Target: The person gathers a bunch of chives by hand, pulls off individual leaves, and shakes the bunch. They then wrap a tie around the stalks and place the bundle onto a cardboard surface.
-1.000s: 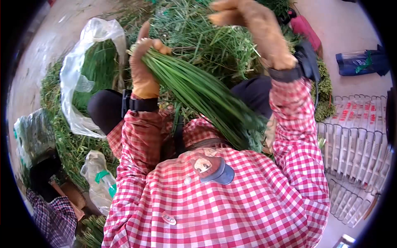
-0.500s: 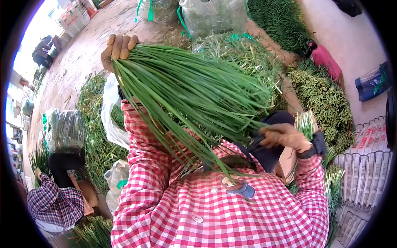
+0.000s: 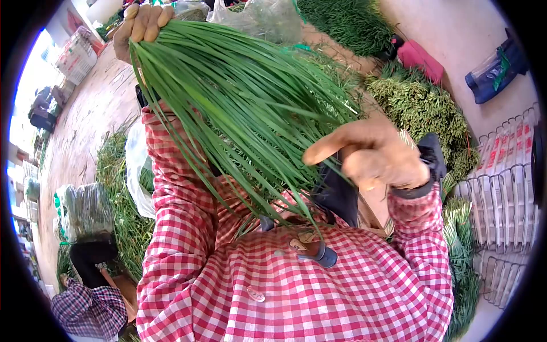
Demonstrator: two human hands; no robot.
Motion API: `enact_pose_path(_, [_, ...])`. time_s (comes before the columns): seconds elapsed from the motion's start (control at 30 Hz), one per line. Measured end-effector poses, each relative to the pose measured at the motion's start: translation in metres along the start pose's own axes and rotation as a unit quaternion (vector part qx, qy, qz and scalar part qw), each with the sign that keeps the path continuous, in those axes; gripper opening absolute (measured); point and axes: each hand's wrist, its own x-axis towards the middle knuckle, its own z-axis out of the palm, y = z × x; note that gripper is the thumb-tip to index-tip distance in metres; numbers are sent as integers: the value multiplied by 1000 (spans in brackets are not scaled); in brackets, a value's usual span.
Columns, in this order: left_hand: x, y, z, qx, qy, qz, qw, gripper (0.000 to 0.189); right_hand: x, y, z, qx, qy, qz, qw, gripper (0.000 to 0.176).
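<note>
My left hand [image 3: 141,25], raised at the upper left, is closed round the gathered end of a large bunch of garlic chives [image 3: 239,85]. The long flat green leaves fan out to the right and down, some hanging in front of my checked shirt. My right hand [image 3: 379,154] is beside the loose leaf tips, on the right. One finger stretches left over the tips, while the other fingers are partly bent and apart from it. Nothing shows in its grasp.
Loose cut greens [image 3: 122,194] lie at the left, with a wrapped bale [image 3: 88,211] beside them. Stacked bundles [image 3: 421,111], a pink object [image 3: 420,60], a blue bag [image 3: 496,71] and plastic crates [image 3: 501,194] are on the right. Another person [image 3: 94,308] sits at lower left.
My left hand has moved up and left with the bunch. My right hand has come up nearer the camera, and its fingers have loosened from the leaf tips, one finger now stretched out.
</note>
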Motion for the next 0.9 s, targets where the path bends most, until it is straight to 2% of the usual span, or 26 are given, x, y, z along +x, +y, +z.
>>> enact_pose_path(0.07, [5, -7, 10, -9, 91, 4, 996, 13, 15, -21, 24, -131, 2, 99, 986, 34])
enact_pose_path(0.13, [5, -3, 4, -16, 55, -4, 998, 11, 22, -6, 34, -156, 8, 82, 984, 36])
enact_pose_path(0.17, [5, 1, -4, -22, 21, -6, 1000, 12, 20, -3, 41, -75, 23, 96, 992, 42])
enact_pose_path(0.2, [8, -5, -11, -33, -15, -7, 999, 12, 16, -1, 47, -17, 71, 97, 993, 21])
enact_pose_path(0.23, [3, -14, 3, -26, 59, 52, 997, 10, 14, 13, 52, -156, 113, -32, 981, 18])
enact_pose_path(0.27, [3, -8, 5, -14, 69, 38, 997, 10, 12, 25, 54, -291, 150, -155, 932, 15])
enact_pose_path(0.3, [4, -14, -6, -48, -7, 73, 996, 9, 10, 25, 55, -544, 136, -192, 805, 10])
enact_pose_path(0.33, [4, -17, -13, -79, -81, 107, 988, 8, 11, 42, 65, -582, 309, -354, 664, 23])
enact_pose_path(0.37, [-1, -7, -12, -69, 2, 59, 996, 6, 2, 47, 71, -562, 326, -363, 668, 33])
enact_pose_path(0.43, [-10, 26, 7, -38, 170, -38, 984, 6, -23, 44, 66, -557, 237, -362, 709, 53])
enact_pose_path(0.47, [-11, 36, 1, 8, 166, -51, 985, 7, -29, 36, 53, -396, 76, -352, 845, 38])
enact_pose_path(0.5, [-12, 46, -5, 53, 161, -64, 983, 9, -37, 16, 39, -381, -17, -222, 897, 42])
enact_pose_path(0.53, [-11, 50, -9, 98, 155, -76, 980, 11, -46, -3, 25, -356, -109, -85, 924, 46])
enact_pose_path(0.57, [-2, 37, -7, -78, 109, -25, 991, 9, -53, -9, 12, -335, -49, -98, 936, 39])
enact_pose_path(0.6, [16, 37, -6, 2, 16, -80, 997, 10, -66, 1, 21, -118, 134, 13, 984, 34])
enact_pose_path(0.63, [40, 42, -4, 82, -76, -134, 985, 13, -69, 7, 20, 4, 279, 63, 958, 28])
enact_pose_path(0.7, [29, 26, 1, 150, 55, -200, 967, 27, -67, 20, 0, -64, 443, 45, 893, 27])
enact_pose_path(0.73, [24, 19, 4, 173, 119, -235, 949, 34, -73, 32, -15, -73, 456, 37, 886, 28])
enact_pose_path(0.77, [39, -13, 22, 236, 117, -289, 921, 31, -76, 43, -23, -48, 460, 29, 886, 28])
enact_pose_path(0.8, [54, -61, 65, 326, 26, -353, 877, 28, -79, 52, -30, -22, 463, 21, 886, 29])
enact_pose_path(0.83, [71, -110, 111, 408, -124, -389, 817, 26, -83, 64, -35, -33, 474, 26, 880, 31])
enact_pose_path(0.87, [76, -151, 154, 454, -274, -385, 755, 23, -87, 75, -38, -45, 485, 32, 873, 33])
enact_pose_path(0.9, [68, -188, 194, 473, -362, -375, 711, 22, -87, 84, -35, -62, 510, 10, 858, 31])
